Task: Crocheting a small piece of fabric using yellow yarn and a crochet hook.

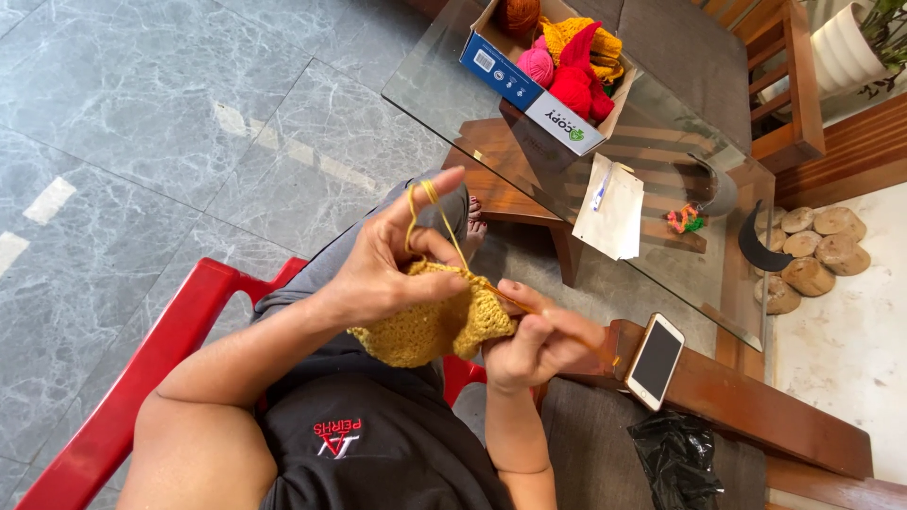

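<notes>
Mid-stitch crochet: left hand [383, 269] pinches mustard-yellow crocheted wool piece [430, 321] over lap, yellow yarn strand [420, 203] looped over forefinger; right hand [529, 345] grip pressed on orange crochet hook [557, 326]. Next likely needs steady yarn tension.

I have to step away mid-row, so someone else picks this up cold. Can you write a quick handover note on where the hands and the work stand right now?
Left hand: pinches the top edge of the mustard crochet piece, with the yarn strand looped over the raised forefinger.
Right hand: grips the crochet hook, its tip at the piece's edge.
Spare yarn balls sit in the cardboard box on the glass table; a phone lies on the wooden armrest.
Done: a small panel is worked. Left: it is still on the hook, unfinished.
</notes>
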